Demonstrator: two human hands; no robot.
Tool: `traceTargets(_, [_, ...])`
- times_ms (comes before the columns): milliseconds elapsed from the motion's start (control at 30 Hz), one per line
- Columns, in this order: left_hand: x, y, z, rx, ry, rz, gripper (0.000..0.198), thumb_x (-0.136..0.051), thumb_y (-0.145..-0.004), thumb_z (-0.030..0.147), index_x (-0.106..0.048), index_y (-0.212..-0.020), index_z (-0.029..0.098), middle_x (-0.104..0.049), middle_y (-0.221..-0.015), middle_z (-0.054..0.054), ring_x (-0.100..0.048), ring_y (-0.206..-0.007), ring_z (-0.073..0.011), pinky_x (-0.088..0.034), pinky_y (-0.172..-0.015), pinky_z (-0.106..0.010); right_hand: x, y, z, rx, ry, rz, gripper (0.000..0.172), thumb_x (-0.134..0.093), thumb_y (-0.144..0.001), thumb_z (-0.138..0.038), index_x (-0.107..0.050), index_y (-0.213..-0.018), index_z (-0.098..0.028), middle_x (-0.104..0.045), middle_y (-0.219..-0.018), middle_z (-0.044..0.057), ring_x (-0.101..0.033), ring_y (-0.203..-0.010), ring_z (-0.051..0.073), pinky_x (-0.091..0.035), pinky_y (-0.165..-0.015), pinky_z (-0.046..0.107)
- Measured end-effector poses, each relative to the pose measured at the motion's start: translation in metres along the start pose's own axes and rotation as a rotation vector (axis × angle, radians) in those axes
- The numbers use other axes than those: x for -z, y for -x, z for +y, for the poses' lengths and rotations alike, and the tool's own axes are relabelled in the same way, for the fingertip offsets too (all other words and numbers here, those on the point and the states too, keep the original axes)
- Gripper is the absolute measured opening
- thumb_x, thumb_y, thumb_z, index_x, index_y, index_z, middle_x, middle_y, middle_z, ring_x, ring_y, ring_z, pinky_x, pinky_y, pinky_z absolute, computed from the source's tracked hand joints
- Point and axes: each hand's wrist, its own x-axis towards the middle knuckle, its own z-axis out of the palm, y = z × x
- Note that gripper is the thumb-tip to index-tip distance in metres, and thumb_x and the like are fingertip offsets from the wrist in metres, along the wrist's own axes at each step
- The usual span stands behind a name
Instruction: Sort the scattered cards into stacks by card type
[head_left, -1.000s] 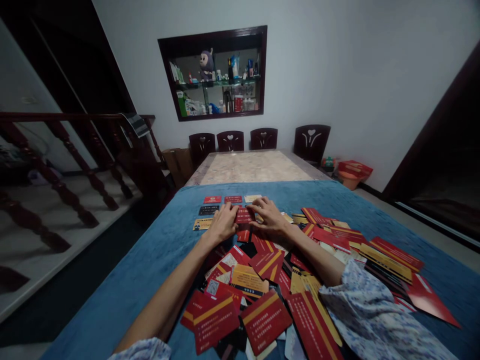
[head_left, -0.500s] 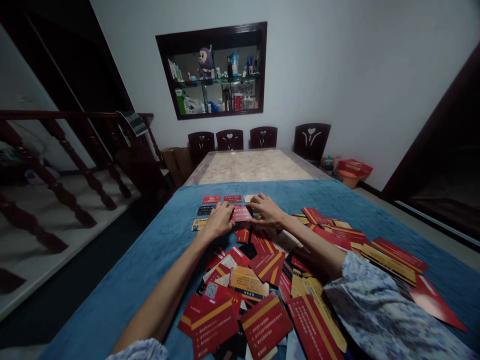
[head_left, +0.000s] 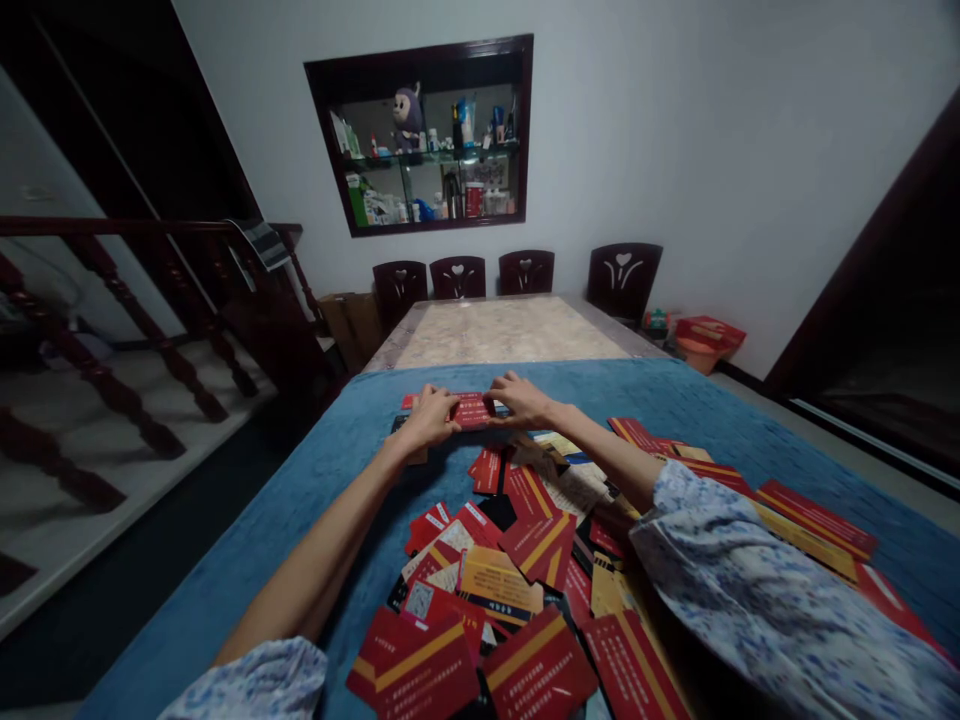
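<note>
Between my two hands is a red card [head_left: 472, 411] with pale print, held up slightly above the far part of the blue cloth. My left hand [head_left: 430, 417] pinches its left edge, and the fingers of my right hand [head_left: 521, 402] close on its right edge. Other cards lie under and around my hands; a dark card [head_left: 398, 424] peeks out beside my left hand, the rest mostly covered. Nearer to me spreads a loose heap of overlapping red, gold and black cards, among them a red card with a gold stripe [head_left: 538, 665] and a gold card [head_left: 499, 580].
The blue cloth [head_left: 255, 560] covers the near part of a long table [head_left: 517, 332]. More cards [head_left: 814, 515] are scattered on the right, beyond my right sleeve. Chairs [head_left: 625, 280] stand at the far end, a wooden railing [head_left: 112, 380] on the left.
Both hands have moved away from me with the red card, from the lower part of the laid-out cards to their far row. My left hand now covers more of the cards there.
</note>
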Motion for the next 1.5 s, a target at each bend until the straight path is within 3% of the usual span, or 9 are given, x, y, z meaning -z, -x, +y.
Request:
traceTargets(433, [-0.007,-0.046,-0.023,0.044,-0.023,-0.051,0.035,-0.065,-0.070,0.017,-0.070,-0.104,0.020,-0.061,-0.120,-0.011,-0.039,-0.122,-0.0367,-0.038,-0.096,-0.051,-0.010,-0.043,0.017,-0.079,0.015,-0.085,0.028,-0.067,-0.084,-0.041,-0.070,-0.104,-0.020,-0.060,-0.114,0.016,-0.048,-0.108,0.033,-0.043,-0.078,0.038])
traceTargets(733, [-0.016,-0.066,-0.027,0.109,-0.005,-0.100,0.018,-0.060,-0.069,0.009,-0.067,-0.085,0.016,-0.063,-0.113,-0.012,-0.039,-0.121,-0.0369,-0.038,-0.097,-0.057,-0.017,-0.060,0.019,-0.170,0.026,-0.208,0.028,-0.063,-0.085,-0.035,-0.071,-0.109,-0.023,-0.060,-0.125,0.013,-0.046,-0.118,0.034,-0.044,-0.088,0.041])
traceTargets(1000, [-0.028,-0.076,-0.032,0.123,-0.018,-0.148,0.020,-0.058,-0.070,0.009,-0.066,-0.085,0.017,-0.063,-0.112,-0.013,-0.037,-0.124,-0.0378,-0.037,-0.097,-0.063,-0.023,-0.066,0.016,-0.221,0.047,-0.285,0.031,-0.058,-0.086,-0.033,-0.072,-0.112,-0.023,-0.060,-0.129,0.013,-0.045,-0.121,0.034,-0.041,-0.091,0.043])
traceTargets(1500, [-0.032,-0.091,-0.042,0.158,-0.059,-0.248,0.025,-0.060,-0.070,0.014,-0.066,-0.094,0.021,-0.062,-0.118,-0.011,-0.038,-0.127,-0.0340,-0.038,-0.102,-0.058,-0.026,-0.071,0.009,-0.279,0.068,-0.308,0.035,-0.055,-0.083,-0.028,-0.073,-0.112,-0.022,-0.064,-0.122,0.016,-0.048,-0.117,0.034,-0.043,-0.090,0.044])
